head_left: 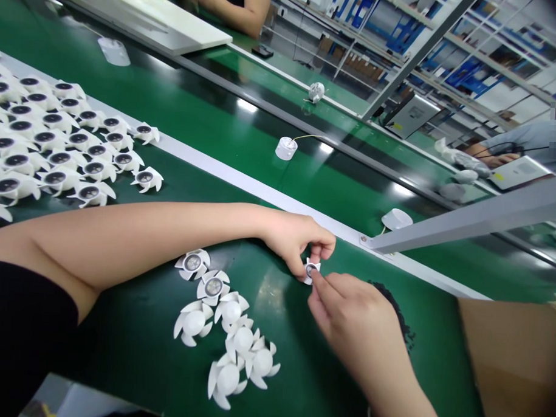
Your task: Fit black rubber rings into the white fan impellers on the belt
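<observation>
Green worktop, head view; I set my clock on the small white fan wheel between the worker's two hands. Left hand: forearm across from nine, thumb and fingers curled nearly closed, gripping the wheel by its blades. Right hand, in from four: fingers bunched, tips at the wheel's hub; whether they pinch it or some small part, I cannot tell. Whether the wheel touches the worktop is unclear.

At eight, seven loose fan wheels, two hollow side up, five smooth cap up. At ten, a broad spread of more fan wheels, dark rings upward. Between three and four, black bits, partly behind the right hand; past them, a cardboard box.

Beyond the pale rail: a white cylinder with thin wire, between eleven and twelve. Farther, at eleven, another person's arm.
</observation>
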Demonstrator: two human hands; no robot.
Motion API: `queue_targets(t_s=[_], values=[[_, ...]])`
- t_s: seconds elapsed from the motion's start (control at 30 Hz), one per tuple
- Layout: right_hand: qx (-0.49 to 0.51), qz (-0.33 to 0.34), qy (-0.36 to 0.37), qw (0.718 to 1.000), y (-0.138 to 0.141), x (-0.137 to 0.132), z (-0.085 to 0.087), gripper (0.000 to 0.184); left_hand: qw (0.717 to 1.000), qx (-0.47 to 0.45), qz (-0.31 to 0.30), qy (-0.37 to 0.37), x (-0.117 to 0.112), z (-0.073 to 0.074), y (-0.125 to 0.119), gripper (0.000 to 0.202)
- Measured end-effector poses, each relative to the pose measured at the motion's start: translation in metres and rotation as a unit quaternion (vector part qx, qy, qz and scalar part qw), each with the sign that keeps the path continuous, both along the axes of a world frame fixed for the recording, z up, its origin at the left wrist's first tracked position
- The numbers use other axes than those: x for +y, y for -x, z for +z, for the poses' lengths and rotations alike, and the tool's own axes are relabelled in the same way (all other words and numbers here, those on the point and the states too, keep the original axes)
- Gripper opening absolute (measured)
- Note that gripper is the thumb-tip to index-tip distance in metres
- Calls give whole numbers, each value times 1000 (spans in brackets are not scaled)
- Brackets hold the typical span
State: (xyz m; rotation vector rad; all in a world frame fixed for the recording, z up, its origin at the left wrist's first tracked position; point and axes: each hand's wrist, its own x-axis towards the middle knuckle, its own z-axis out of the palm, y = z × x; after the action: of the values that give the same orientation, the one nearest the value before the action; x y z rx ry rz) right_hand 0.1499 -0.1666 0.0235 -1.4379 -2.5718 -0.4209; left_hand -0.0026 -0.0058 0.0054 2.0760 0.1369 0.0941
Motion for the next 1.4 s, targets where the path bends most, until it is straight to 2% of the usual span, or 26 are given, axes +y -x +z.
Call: queue_targets(t_s=[0.07,0.17,0.33,0.43,0.53,0.6,0.67,0.7,0.77,0.8,0.87,0.93,1.0,1.03,1.07,1.13,1.17,1.27,1.4], values=[[15,-4,8,1000,-5,0,1,23,1000,4,0,7,0,1,0,43],[103,-33,5,994,-21,5,-1,19,1000,19,-1,12,1,2,0,42],[246,-144,-86,955,-51,23,-8,15,1000,29,0,9,6,3,1,43],[282,-169,-97,939,-60,44,-9,18,1000,24,-8,8,8,1,3,42],[225,-199,-68,951,-64,84,-10,29,1000,20,-17,5,9,0,5,41],[131,-271,-9,954,-66,119,-10,54,1000,17,-20,3,9,0,5,40],[54,-393,79,914,-68,152,-11,76,1000,15,-21,1,9,0,6,40],[34,-444,114,888,-68,165,-11,78,1000,16,-21,1,9,0,6,40],[25,-501,150,852,-67,182,-7,65,1000,20,-21,4,10,-1,7,40],[28,-505,151,849,-65,184,-4,56,1000,21,-22,8,10,-1,7,41],[33,-489,133,862,-63,173,7,45,999,21,-27,26,12,-2,8,45],[83,-439,85,890,-61,147,16,46,998,13,-32,60,14,-4,8,49],[228,-346,50,909,-61,112,19,47,994,-3,-28,103,18,-4,8,50],[325,-288,71,898,-60,94,17,43,992,-10,-19,125,20,-5,8,49],[421,-229,96,872,-60,76,14,39,989,-16,-6,148,22,-5,7,48],[525,-153,122,828,-56,46,6,30,981,-19,29,192,25,-4,7,48],[535,-130,126,825,-53,34,3,27,976,-20,47,210,27,-4,6,48],[465,-73,158,868,-40,15,1,28,971,-27,74,228,29,-5,5,48],[378,14,199,904,-26,14,10,34,975,-35,47,214,28,-8,4,45]])
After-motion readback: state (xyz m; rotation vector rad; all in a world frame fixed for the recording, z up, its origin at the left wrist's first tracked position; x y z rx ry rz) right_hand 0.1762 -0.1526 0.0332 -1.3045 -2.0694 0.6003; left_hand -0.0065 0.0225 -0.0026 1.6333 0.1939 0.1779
